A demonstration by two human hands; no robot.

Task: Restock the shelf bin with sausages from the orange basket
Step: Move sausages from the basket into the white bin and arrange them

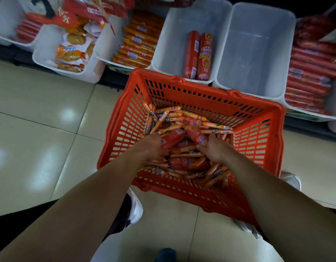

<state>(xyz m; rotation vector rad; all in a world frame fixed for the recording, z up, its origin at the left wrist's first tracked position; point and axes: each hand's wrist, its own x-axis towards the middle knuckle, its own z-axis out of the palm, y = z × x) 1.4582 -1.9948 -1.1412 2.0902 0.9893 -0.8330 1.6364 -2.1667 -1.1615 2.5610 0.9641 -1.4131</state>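
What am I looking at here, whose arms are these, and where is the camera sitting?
There is no machine here. A single camera is worn on a person's head and looks forward and down, so the two bare arms are that person's own.

The orange basket stands on the tiled floor. It is full of thin orange sausages mixed with thicker red ones.

The left hand appears to grip a thick red sausage. The right hand appears to grip a second thick red sausage.

Beyond the basket, white bins sit in a row on a low shelf. The shelf bin straight ahead holds two matching red sausages.
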